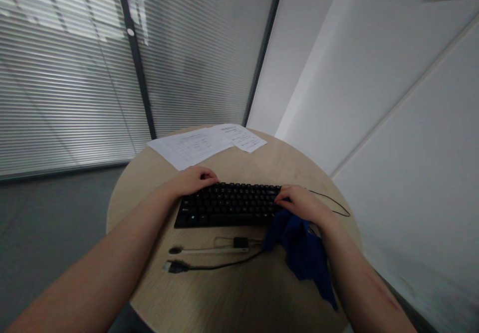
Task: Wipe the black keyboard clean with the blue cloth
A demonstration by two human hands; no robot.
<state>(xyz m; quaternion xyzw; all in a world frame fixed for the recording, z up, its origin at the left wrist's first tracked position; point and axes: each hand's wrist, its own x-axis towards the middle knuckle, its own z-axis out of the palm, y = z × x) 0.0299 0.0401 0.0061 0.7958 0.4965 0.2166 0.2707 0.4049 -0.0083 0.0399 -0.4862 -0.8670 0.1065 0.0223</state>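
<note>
A black keyboard lies across the middle of a round wooden table. My left hand is curled over the keyboard's far left corner, its fingers closed on the edge. My right hand rests on the keyboard's right end, fingers closed on a dark blue cloth that hangs down over the table toward me.
Two sheets of printed paper lie at the table's far edge. A black cable with a USB plug and a small adapter lie in front of the keyboard. A thin wire loops to the right. Blinds and walls stand behind.
</note>
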